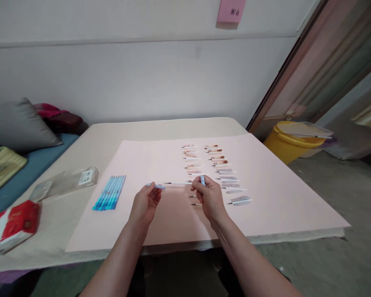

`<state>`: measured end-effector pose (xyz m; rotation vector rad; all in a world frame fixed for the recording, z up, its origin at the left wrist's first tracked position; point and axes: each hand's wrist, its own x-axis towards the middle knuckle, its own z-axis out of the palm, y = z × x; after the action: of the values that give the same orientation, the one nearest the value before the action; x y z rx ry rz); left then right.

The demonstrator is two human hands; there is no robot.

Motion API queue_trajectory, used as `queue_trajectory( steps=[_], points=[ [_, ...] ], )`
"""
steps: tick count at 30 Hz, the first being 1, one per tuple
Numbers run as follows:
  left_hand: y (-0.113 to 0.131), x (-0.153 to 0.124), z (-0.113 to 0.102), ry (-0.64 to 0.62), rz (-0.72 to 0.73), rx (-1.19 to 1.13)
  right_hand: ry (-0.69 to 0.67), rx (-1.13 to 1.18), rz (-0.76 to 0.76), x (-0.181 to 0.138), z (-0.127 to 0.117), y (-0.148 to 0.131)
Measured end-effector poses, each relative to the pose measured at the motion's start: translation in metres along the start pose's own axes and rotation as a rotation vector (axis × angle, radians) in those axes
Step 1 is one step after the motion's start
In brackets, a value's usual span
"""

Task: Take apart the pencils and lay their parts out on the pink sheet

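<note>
Both my hands are raised over the pale pink sheet [170, 237]. Pinched in the fingers of my left hand [144, 204] is a short light blue pen part [159, 187]. A thin white pen refill [181, 183] with a dark tip pointing left is held by my right hand [210, 196], along with a light blue pen barrel [202, 180] that stands up between the fingers. The refill's tip is close to the left hand's pen part; whether they touch I cannot tell. Beyond and beside the right hand lie two columns of refills and pen parts, brown-patterned [217, 157] and grey [241, 199].
Several blue pens [109, 193] lie side by side on the left of the sheet. Clear plastic packaging [64, 181] and a red tissue pack [14, 225] are farther left. A yellow bucket [292, 142] stands on the floor at right. A wall [142, 82] closes the back.
</note>
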<state>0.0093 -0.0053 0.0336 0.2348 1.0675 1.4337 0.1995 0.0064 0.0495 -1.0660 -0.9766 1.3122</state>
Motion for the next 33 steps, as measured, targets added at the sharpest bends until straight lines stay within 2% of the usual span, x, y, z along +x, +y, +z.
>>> queue_trajectory(
  steps=[5,9,15,27,33],
  points=[
    [-0.0009,-0.0021,0.0023,-0.038,-0.005,0.017,-0.006,0.012,0.023,-0.0018,0.0028,0.0015],
    [-0.0007,0.0016,-0.0013,0.043,0.015,-0.039,0.006,0.029,0.004,-0.0014,0.0018,0.0017],
    [0.0016,0.0072,-0.0032,0.147,-0.046,-0.138,-0.007,0.039,0.002,-0.0009,0.0012,0.0036],
    [0.0002,0.0061,-0.001,0.13,-0.084,-0.154,-0.015,0.019,0.02,-0.0004,0.0016,0.007],
    [-0.0003,0.0055,-0.0007,0.117,-0.075,-0.142,-0.014,-0.07,0.0,-0.0027,0.0015,0.0065]
  ],
)
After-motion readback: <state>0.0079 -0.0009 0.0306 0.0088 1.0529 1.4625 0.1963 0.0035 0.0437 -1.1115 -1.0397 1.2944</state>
